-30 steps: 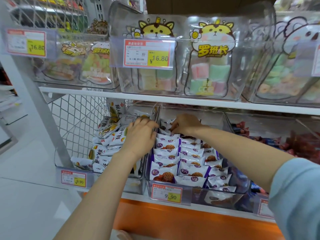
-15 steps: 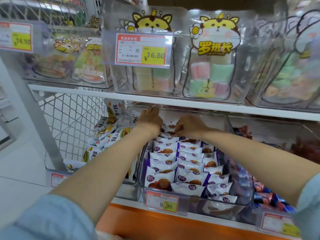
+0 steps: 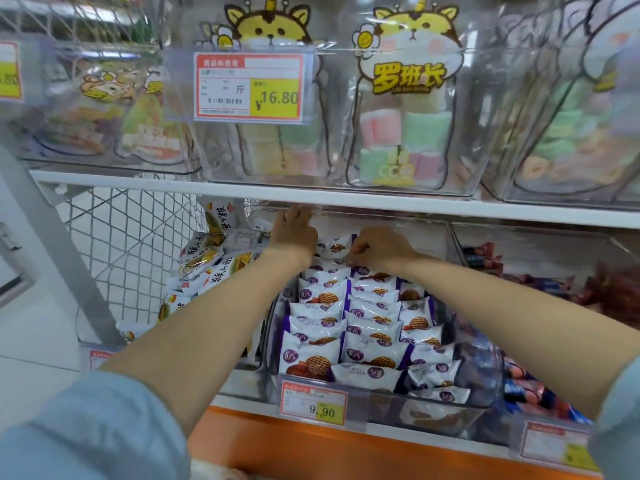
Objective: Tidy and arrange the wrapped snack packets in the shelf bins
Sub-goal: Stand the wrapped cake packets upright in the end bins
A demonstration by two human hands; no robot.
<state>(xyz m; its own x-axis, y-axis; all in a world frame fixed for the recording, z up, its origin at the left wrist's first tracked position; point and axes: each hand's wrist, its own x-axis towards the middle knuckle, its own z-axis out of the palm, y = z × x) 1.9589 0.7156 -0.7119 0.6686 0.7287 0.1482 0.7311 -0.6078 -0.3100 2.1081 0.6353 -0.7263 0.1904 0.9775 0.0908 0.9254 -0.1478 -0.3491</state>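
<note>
Several white-and-purple wrapped snack packets [image 3: 360,327] lie in overlapping rows inside a clear plastic bin [image 3: 485,382] on the lower shelf. My left hand [image 3: 292,233] reaches deep to the back of that bin, its fingertips hidden under the upper shelf edge. My right hand [image 3: 377,247] is beside it at the back row, fingers curled and pinching the edge of a white-and-purple packet [image 3: 337,245]. Both forearms stretch over the packets.
A left bin holds yellow-and-white packets [image 3: 204,261] beside a white wire mesh panel [image 3: 131,244]. A right bin holds red and blue packets [image 3: 519,393]. The white upper shelf [image 3: 381,202] carries clear bins of pastel sweets. Price tags [image 3: 313,403] hang on the fronts.
Both hands have pushed further back into the purple-packet bin; the left hand has gone from the bin's left wall to up under the shelf edge. The camera has moved closer.
</note>
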